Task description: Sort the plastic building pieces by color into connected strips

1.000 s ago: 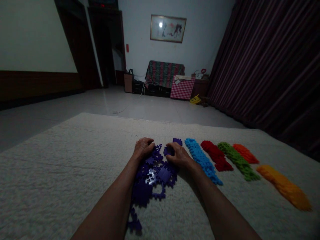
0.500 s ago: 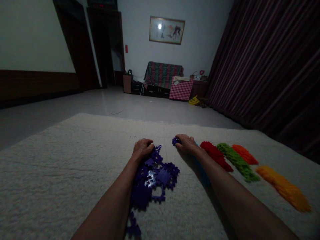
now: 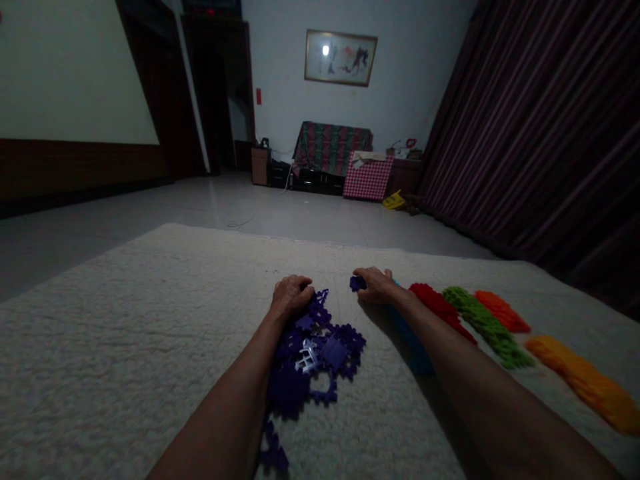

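A loose pile of dark purple interlocking foam pieces [image 3: 295,387], notched like gears, lies on the mat in front of me. My left hand [image 3: 293,293] rests at the pile's far left edge, fingers loosely bent and thumb apart from them; nothing shows in its grasp. To the right, my right hand [image 3: 376,285] is closed on a small purple foam piece [image 3: 356,283], held at the fingertips just over the mat. Beneath my right wrist and forearm runs a row of blue pieces [image 3: 413,343], partly covered by the arm. One shiny pale piece [image 3: 307,357] lies on the purple pile.
Rows of red [image 3: 440,310], green [image 3: 487,327], orange-red [image 3: 501,310] and yellow-orange pieces [image 3: 583,380] lie to the right on the cream quilted mat [image 3: 150,320]. Beyond the mat are tiled floor, a low cabinet [image 3: 320,181] and a dark curtain [image 3: 530,133].
The view has shifted slightly, so everything sits a little farther right. Both hands keep nearly the same places, and the right still holds the purple piece.
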The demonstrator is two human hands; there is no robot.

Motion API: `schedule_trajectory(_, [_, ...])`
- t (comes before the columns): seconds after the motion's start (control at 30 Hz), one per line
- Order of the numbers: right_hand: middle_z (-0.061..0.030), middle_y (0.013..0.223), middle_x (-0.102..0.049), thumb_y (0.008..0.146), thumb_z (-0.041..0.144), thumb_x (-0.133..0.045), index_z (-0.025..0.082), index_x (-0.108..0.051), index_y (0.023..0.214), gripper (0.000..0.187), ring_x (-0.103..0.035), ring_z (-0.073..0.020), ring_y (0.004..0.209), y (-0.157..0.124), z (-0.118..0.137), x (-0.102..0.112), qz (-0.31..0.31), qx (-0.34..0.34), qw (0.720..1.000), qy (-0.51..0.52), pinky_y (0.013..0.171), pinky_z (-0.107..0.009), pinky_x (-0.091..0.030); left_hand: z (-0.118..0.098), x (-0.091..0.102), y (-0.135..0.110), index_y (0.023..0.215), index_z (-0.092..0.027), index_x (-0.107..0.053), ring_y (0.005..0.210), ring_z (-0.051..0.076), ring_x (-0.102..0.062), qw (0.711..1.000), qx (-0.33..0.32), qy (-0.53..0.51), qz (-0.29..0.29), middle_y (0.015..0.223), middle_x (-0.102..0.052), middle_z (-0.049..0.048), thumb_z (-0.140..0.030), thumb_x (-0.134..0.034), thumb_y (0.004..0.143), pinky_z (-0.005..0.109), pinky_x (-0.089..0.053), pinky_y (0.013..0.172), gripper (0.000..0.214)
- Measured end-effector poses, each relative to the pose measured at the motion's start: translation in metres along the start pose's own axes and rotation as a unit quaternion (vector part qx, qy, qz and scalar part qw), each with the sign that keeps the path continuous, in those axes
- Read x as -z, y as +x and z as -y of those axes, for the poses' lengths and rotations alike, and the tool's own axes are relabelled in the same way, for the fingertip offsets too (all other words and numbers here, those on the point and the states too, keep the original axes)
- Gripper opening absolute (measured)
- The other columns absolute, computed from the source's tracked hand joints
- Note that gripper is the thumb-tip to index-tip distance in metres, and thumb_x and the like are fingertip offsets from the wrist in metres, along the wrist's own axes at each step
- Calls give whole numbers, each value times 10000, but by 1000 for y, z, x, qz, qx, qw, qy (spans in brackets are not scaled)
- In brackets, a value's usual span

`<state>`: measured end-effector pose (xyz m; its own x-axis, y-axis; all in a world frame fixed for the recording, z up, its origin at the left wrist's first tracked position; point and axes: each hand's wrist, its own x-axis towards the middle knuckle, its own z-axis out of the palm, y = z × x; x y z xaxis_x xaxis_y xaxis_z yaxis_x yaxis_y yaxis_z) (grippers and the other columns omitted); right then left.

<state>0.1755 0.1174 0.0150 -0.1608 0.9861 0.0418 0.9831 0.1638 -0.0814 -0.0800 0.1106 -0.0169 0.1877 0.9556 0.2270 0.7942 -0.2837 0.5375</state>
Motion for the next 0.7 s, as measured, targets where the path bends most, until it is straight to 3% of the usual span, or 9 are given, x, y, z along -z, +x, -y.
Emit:
schedule_trajectory(0.2, [-159, 1313, -584, 691, 164, -614, 232, -592, 1248, 561, -473, -350, 1264, -6, 3, 1, -26, 48, 998, 17, 1057, -610, -277, 1, -1, 0, 1139, -213, -720, 1083, 226, -635, 1000, -4, -6, -5, 1154, -715, 78, -334, -539, 836, 324, -448, 973, 374])
schedule_trajectory(0.33, [-152, 1335, -568, 686, 114, -562, 190, -592, 1214, 535, -498, -306, 1256, -22, 23, -1, -140, 99, 982, 77, 1053, -532, -354, 0, 0, 0, 1143, -212, -718, 1086, 232, -635, 1000, -6, 0, -3, 1158, -713, 81, -337, -529, 837, 335, -449, 975, 381])
schedule_trajectory(0.43, [-119, 1155, -656, 736, 122, -506, 179, -613, 1153, 434, -616, -228, 1068, -45, 50, -13, -223, 86, 954, 183, 951, -395, -478, -1, 2, -1, 1134, -214, -721, 1106, 230, -630, 1000, -5, 7, 0, 1169, -711, 82, -334, -523, 837, 328, -446, 982, 377])
schedule_trajectory(0.53, [-106, 1105, -665, 803, 260, -543, 185, -615, 1128, 341, -662, -205, 923, -70, 77, -30, -194, 57, 932, 299, 797, -344, -550, -2, 3, -2, 1120, -217, -727, 1099, 215, -636, 1000, -7, 5, 6, 1168, -713, 79, -329, -521, 837, 303, -453, 968, 367])
schedule_trajectory(0.7, [-125, 1122, -667, 808, 350, -613, 179, -612, 1130, 365, -629, -256, 1042, -90, 96, -45, -193, 55, 934, 295, 940, -430, -495, -1, 4, -2, 1136, -221, -722, 1105, 200, -639, 1000, -7, -17, 3, 1179, -713, 65, -336, -524, 846, 279, -456, 967, 370])
